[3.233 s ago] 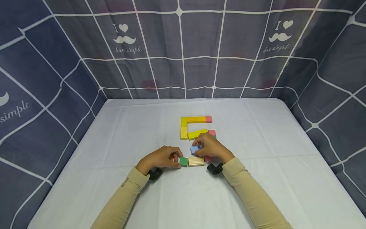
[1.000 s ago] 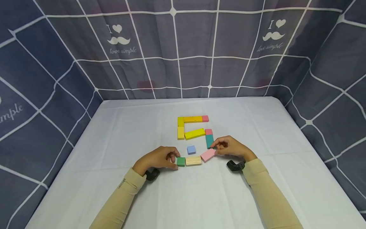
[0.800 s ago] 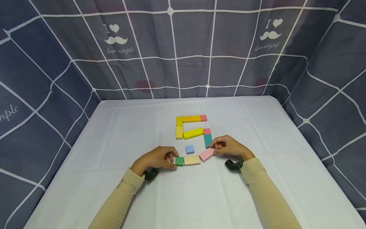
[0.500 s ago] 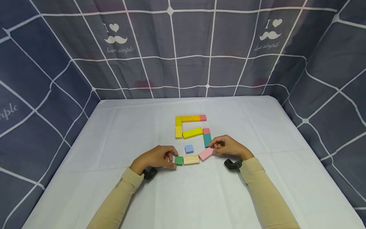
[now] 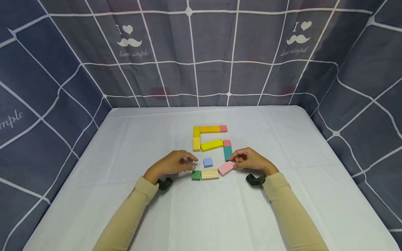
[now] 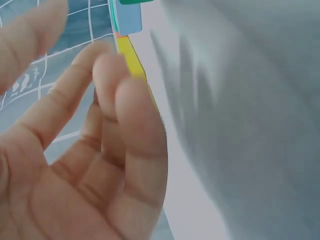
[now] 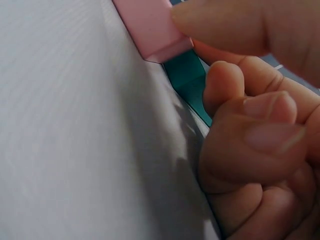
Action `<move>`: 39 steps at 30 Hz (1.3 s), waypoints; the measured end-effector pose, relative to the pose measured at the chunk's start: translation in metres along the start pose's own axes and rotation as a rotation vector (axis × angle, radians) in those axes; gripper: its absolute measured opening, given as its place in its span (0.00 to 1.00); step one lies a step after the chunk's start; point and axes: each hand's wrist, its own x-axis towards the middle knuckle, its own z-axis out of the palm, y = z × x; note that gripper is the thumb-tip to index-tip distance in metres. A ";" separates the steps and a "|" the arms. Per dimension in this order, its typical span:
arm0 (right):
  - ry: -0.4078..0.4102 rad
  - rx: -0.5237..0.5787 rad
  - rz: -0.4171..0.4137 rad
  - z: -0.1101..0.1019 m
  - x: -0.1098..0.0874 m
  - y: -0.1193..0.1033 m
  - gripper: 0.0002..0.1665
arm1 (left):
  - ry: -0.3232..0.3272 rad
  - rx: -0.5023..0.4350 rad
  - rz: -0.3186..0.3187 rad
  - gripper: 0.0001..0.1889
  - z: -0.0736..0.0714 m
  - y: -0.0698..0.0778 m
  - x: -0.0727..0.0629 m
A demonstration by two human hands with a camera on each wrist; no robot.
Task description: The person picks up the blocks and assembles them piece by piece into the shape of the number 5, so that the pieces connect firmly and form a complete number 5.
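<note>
In the head view my left hand hovers just left of the small blue block, thumb and forefinger apart and holding nothing. Below its thumb lies a green block, end to end with a ribbed natural wood block. A slanted pink block comes after that on the right. My right hand pinches its far corner between thumb and forefinger; the thumb shows on the pink block in the right wrist view. A teal block stands close to those fingertips.
Farther back, yellow blocks, an orange-yellow bar, a tilted yellow block and small pink-red blocks form an angular line. All lie on a white cloth. Dark checked curtains enclose the back and sides.
My left hand has left the green block and moved up and slightly right towards the blue block. Earlier, my right hand let go of the blue block and moved to the pink one.
</note>
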 end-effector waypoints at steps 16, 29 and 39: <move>-0.004 -0.016 -0.004 0.003 0.002 -0.002 0.16 | -0.042 0.107 -0.061 0.18 0.010 0.018 0.042; -0.011 -0.018 -0.008 0.003 0.004 -0.003 0.16 | -0.040 0.088 -0.124 0.14 0.009 0.012 0.040; 0.002 -0.012 -0.013 0.000 -0.001 0.000 0.15 | 0.003 0.047 -0.115 0.14 0.002 -0.003 0.026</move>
